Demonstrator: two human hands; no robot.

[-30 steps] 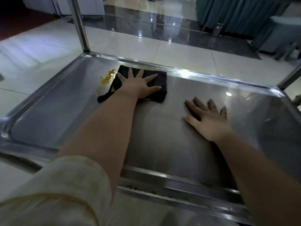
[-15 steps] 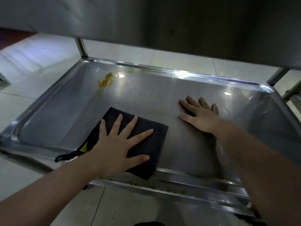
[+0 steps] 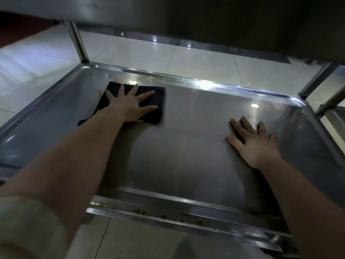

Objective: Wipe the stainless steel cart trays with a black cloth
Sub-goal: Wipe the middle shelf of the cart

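A stainless steel cart tray (image 3: 196,139) fills the view, with a raised rim all round. My left hand (image 3: 128,104) lies flat with spread fingers on a folded black cloth (image 3: 158,103) at the tray's far left, over the spot where a yellow stain was seen. The stain itself is hidden under the cloth. My right hand (image 3: 253,143) rests flat on the bare tray surface at the right, fingers straight, holding nothing.
The underside of an upper cart shelf (image 3: 205,25) hangs close overhead. Upright cart posts stand at the far left (image 3: 77,43) and far right (image 3: 317,81) corners. Yellowish crumbs lie in the front rim channel (image 3: 141,212). Pale tiled floor surrounds the cart.
My left hand has pushed the cloth from the tray's near left edge back to the far left, covering the yellow stain. My right hand has stayed flat on the tray.
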